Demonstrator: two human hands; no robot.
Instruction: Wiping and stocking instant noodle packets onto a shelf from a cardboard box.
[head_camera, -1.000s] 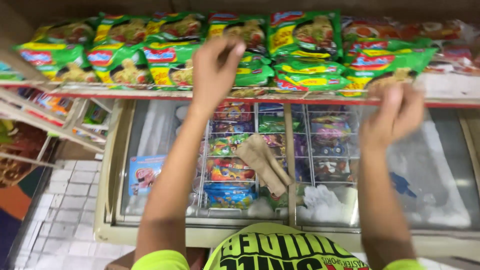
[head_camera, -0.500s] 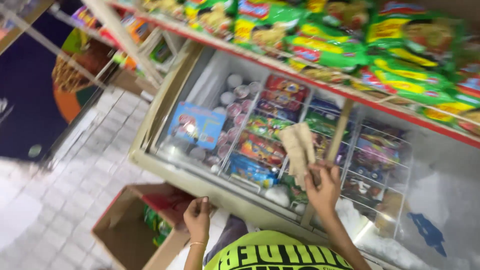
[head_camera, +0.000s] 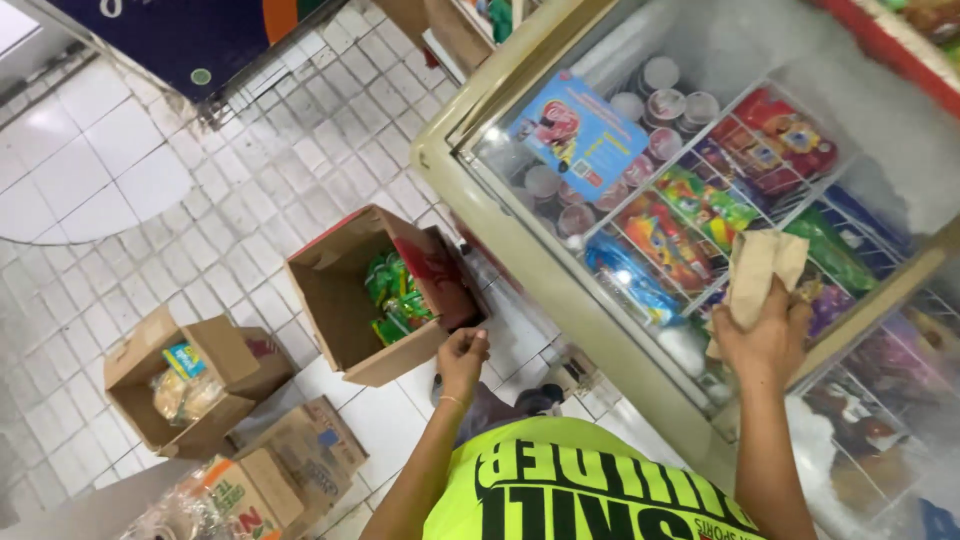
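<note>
left hand (head_camera: 462, 358) nearer open box (head_camera: 375, 295), fingers curled at near rim, holding nothing; right hand (head_camera: 765, 335) pinching brown paper (head_camera: 758, 265) on freezer lid (head_camera: 640, 200), far right.

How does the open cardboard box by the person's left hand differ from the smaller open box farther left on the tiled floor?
The larger brown cardboard box holds green packets and lies tilted beside the left hand; the smaller brown cardboard box holds pale clear-wrapped packs and lies untouched. Both lie open on the white tiled floor.

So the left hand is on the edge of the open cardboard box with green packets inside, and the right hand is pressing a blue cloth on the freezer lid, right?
Not quite. The head view shows the right hand pressing a folded brown piece of cardboard or paper, not a blue cloth, on the freezer lid. The left hand is at the box's edge.
</note>
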